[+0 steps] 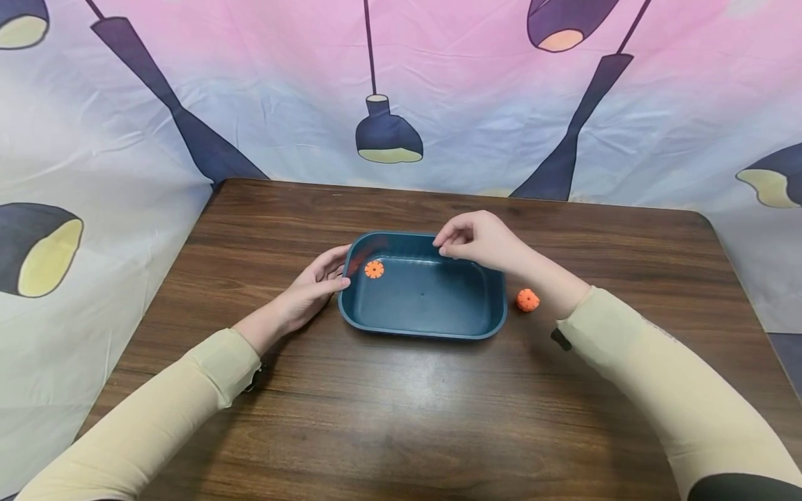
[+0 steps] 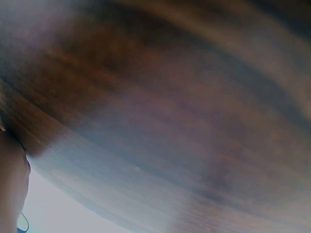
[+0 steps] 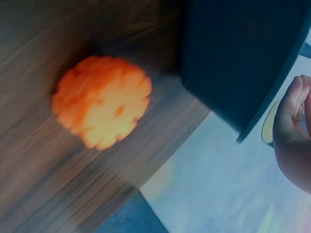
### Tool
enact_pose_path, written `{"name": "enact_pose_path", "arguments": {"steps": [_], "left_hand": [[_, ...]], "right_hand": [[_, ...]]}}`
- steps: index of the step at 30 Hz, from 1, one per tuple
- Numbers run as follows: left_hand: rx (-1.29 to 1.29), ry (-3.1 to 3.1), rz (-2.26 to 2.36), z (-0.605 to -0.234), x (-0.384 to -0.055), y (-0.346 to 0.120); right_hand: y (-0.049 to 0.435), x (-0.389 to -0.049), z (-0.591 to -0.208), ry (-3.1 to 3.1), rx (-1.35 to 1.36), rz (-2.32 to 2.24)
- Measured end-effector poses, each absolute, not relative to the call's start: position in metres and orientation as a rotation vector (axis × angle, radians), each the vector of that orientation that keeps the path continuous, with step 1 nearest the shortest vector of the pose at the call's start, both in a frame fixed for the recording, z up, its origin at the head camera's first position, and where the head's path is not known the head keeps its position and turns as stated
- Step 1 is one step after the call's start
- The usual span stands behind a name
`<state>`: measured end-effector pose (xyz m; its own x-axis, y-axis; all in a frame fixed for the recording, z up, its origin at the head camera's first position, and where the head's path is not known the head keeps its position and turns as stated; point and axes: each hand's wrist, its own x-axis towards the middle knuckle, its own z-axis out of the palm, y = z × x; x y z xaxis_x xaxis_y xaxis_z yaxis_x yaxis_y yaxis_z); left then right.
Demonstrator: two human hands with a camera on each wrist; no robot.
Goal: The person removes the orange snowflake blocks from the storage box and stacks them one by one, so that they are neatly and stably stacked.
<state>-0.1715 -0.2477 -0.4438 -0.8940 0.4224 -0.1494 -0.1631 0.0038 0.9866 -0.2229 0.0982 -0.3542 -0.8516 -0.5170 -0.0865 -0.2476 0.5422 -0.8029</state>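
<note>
In the head view, a dark teal rectangular tray [image 1: 422, 306] sits on the table. My left hand [image 1: 311, 287] grips its left end, thumb at the rim and fingers along the outer wall. My right hand [image 1: 482, 241] hovers over the tray's far right rim, fingertips and thumb close together, with nothing visible between them. One orange notched disc [image 1: 374, 269] is at the left end inside the tray. A small stack of orange notched discs [image 1: 528, 300] stands on the table just right of the tray, below my right wrist; the right wrist view shows this stack [image 3: 103, 103] close up.
The brown wood-grain table [image 1: 407, 417] extends around the tray on every side. Behind it hangs a cloth backdrop [image 1: 301, 90] printed with dark lamps, reaching down to the table's back edge. The left wrist view shows mostly blurred tabletop [image 2: 160, 121].
</note>
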Motion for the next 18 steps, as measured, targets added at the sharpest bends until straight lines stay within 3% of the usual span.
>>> {"name": "enact_pose_path", "arguments": {"steps": [18], "left_hand": [[0.273, 1.875, 1.945, -0.444, -0.172, -0.249]], "right_hand": [[0.034, -0.233, -0.372, 2.4, -0.817, -1.058]]}}
